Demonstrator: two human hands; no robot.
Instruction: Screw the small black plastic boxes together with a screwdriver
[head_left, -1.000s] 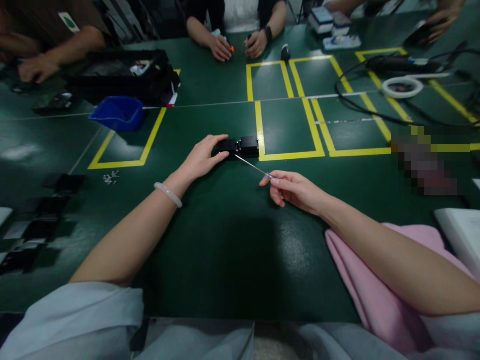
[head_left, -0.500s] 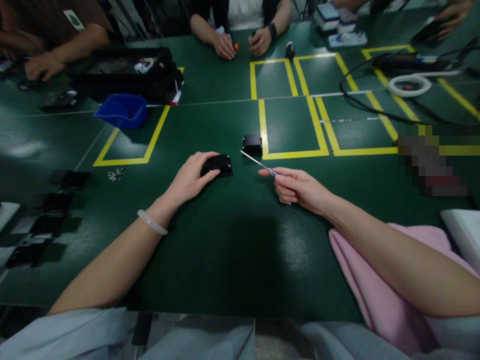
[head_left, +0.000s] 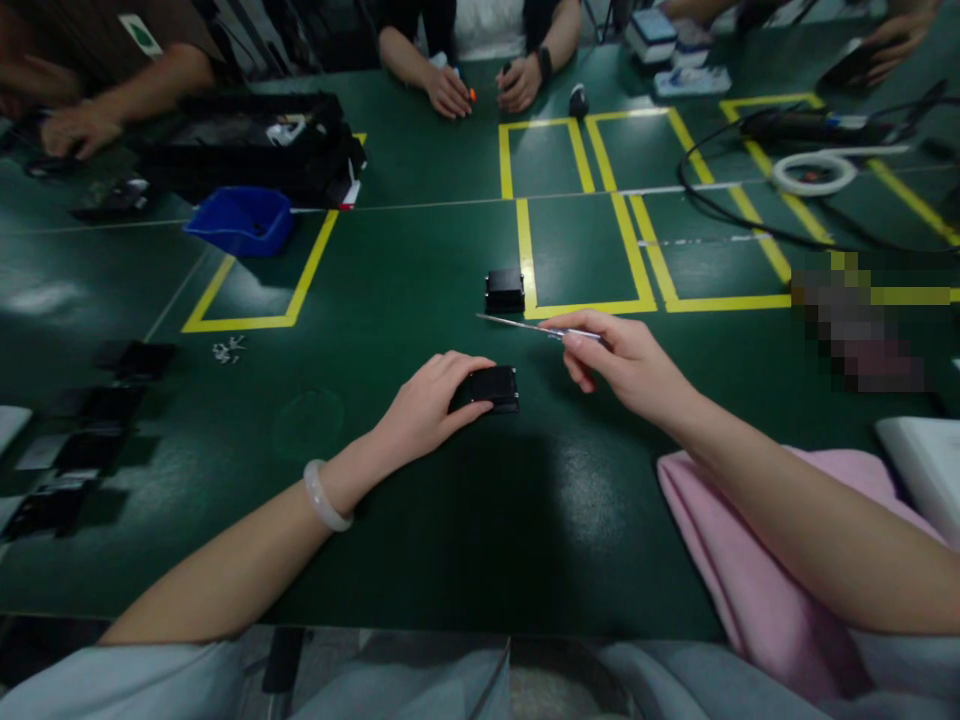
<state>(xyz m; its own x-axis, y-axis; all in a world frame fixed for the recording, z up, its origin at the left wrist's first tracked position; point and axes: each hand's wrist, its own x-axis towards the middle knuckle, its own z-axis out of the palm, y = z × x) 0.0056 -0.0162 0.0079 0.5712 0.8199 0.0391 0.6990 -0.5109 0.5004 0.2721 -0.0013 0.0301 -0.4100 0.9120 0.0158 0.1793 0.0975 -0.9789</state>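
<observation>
My left hand grips a small flat black part that lies on the green table right in front of me. My right hand pinches a thin screwdriver, its metal shaft pointing left, just above and to the right of that part. A second black block sits farther away beside a yellow tape line, apart from both hands.
Yellow tape boxes mark the table. A blue bin and a black tray stand far left. Small screws and dark parts lie left. Cables and a white ring are far right. A pink cloth lies under my right arm. Other people's hands work across the table.
My left hand has pulled one black part away from the other block and slid it toward me. My right hand with the screwdriver has drawn slightly nearer and turned the shaft level.
</observation>
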